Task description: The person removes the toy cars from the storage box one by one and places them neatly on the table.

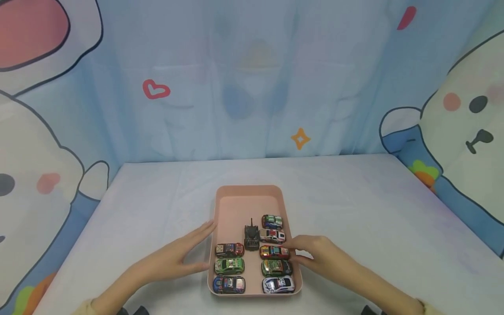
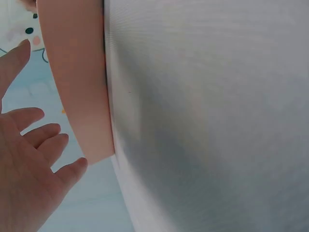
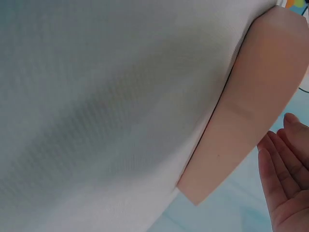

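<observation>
A pink tray [image 1: 236,201] lies on the white table and holds several toy cars. On its left side sit a dark red car [image 1: 229,250], a green car [image 1: 229,266] and a blue car [image 1: 229,285]. Among those along the right are a red-and-yellow car [image 1: 274,252] and a white-and-purple car [image 1: 278,284]. A black toy vehicle [image 1: 251,237] with a thin rod pointing away stands between the columns. My left hand [image 1: 177,256], fingers spread, is at the tray's left rim. At the right rim is my right hand [image 1: 319,253], fingertips beside the red-and-yellow car; contact is unclear.
White cloth covers the table [image 1: 354,197] around the tray. Behind it hangs a light blue curtain [image 1: 189,122] with cartoon prints. Both wrist views show the tray's outer side wall [image 2: 79,72] close up.
</observation>
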The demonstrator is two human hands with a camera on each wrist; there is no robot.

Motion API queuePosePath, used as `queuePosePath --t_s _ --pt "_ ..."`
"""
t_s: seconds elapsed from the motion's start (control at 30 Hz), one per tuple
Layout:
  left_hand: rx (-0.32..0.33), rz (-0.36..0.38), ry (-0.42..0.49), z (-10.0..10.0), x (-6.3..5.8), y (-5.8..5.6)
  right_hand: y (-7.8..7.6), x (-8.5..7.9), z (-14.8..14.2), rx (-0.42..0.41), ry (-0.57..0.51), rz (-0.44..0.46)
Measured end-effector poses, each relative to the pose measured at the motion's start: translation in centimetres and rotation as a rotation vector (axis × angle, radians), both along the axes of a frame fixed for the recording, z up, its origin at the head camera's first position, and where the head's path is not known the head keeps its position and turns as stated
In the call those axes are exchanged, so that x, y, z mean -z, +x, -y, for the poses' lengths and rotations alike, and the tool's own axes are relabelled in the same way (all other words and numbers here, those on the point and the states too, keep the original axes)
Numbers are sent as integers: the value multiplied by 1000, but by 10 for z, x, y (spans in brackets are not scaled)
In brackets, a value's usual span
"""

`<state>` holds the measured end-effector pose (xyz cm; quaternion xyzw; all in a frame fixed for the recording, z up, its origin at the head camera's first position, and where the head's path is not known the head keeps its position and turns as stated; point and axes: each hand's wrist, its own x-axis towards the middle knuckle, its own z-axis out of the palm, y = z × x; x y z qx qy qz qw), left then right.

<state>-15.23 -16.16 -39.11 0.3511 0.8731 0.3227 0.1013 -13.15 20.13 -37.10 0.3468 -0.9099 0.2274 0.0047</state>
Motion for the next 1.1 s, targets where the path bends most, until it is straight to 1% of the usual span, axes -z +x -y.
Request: queuePosePath --t_s 0.13,0.27,0.4,0.57,0.83,0.93,1.1 --pt "14 15 6 1 5 -2 -3 2 4 -7 14 -6" --pt "36 18 -27 2 8 -2 -10 3 12 -33 41 -17" --pt "63 19 -55 2 8 -1 -15 4 22 -48 75 -10" --pt "64 22 -64 2 8 1 -17 6 30 -44 105 -28" --pt "76 42 -15 2 10 1 -21 9 35 -23 123 -64" --pt "80 43 -21 3 11 1 -21 11 36 -11 128 -79" --pt "80 33 -28 3 12 0 -21 11 39 7 167 -93"
